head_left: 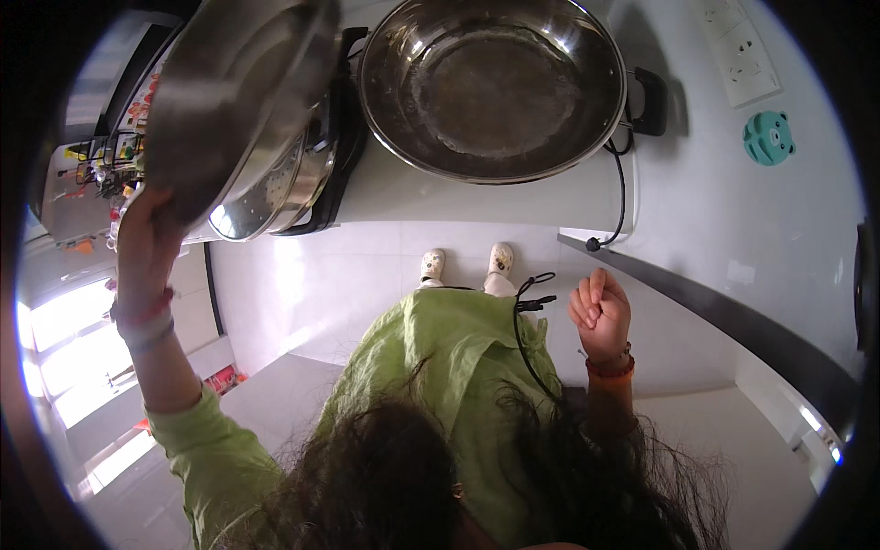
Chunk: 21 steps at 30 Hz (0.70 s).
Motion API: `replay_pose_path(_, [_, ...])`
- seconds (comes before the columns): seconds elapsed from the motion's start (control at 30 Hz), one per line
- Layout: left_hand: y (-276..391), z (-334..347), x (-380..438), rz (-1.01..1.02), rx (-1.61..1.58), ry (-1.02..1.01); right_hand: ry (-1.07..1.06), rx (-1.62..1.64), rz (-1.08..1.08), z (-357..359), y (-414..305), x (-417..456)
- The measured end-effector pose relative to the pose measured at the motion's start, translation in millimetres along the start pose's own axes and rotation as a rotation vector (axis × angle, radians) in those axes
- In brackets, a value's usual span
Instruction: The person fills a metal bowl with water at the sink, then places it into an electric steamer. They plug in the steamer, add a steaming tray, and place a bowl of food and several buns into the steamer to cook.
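Observation:
My left hand (146, 240) is raised at the left, gripping the lower edge of a large metal lid or pan (227, 103). Motion blurs that piece, and it is tilted over a stainless steel steamer pot (313, 182) with a perforated insert (265, 196). Straight ahead, a wide stainless steel wok (498, 96) rests on the white counter (440, 196); its inside is stained, with no food visible. A black side handle (648, 101) projects from its right. My right hand (601, 309) hangs in the air below the counter edge, fingers curled, with nothing seen in them.
A black power cord (622, 185) runs down from beside the wok, its plug (593, 244) near the counter edge. On the right are a socket panel (749, 69) and a teal bear-shaped object (768, 138). Several condiment containers (124, 151) stand at far left.

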<state>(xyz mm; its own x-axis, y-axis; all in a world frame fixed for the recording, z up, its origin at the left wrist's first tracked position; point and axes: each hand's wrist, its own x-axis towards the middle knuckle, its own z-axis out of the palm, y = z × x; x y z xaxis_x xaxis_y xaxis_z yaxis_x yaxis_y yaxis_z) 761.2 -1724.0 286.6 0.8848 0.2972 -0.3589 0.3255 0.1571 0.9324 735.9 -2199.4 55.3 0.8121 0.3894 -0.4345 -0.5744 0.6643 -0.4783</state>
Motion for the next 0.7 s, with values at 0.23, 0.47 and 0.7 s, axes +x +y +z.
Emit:
replay_pose_path(0.23, [-29, -22, -79, 0.046, 0.255, 0.336, 0.016, -0.097, -0.164, 7, -12, 39])
replay_pose_path(0.47, [-45, -23, -119, -0.045, 0.057, 0.366, 0.265, -0.376, -0.497, 37, -38, 83])
replay_pose_path(0.7, [-58, -28, -124, -0.047, 0.017, 0.340, 0.244, -0.196, -0.579, 25, -84, 161])
